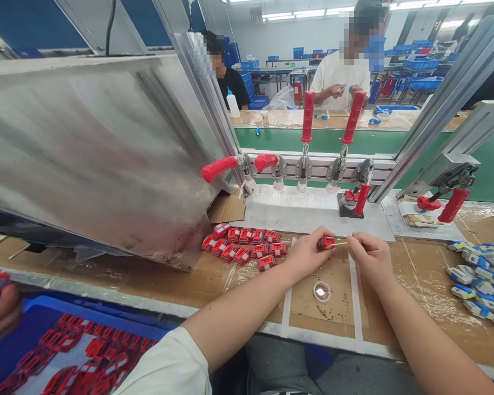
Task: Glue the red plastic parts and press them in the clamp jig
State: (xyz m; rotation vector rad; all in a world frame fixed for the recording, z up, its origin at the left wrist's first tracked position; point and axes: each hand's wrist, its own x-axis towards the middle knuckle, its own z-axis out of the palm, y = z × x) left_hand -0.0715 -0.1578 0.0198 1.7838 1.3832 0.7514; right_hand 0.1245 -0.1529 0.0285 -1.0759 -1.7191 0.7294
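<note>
Between the fingers of my left hand [314, 252] is a small red and black plastic part [326, 242], held above the cardboard-covered bench. My right hand [369, 255] pinches a thin pale stick [341, 243], which points left with its tip at the red part. Whether the tip touches the part I cannot tell. Below both hands, a small clear round cup [321, 292] with some liquid sits on a taped cardboard sheet [341, 307]. Left of my left hand lies a group of similar red parts [247, 247].
Red-handled toggle clamps [307, 164] line a metal rail behind my hands, one pressing a red part. Blue and white parts [480, 280] lie at right. A metal chute [107, 159] stands left, above a blue bin [45, 312]. Another person's hand [4, 312] holds red parts there.
</note>
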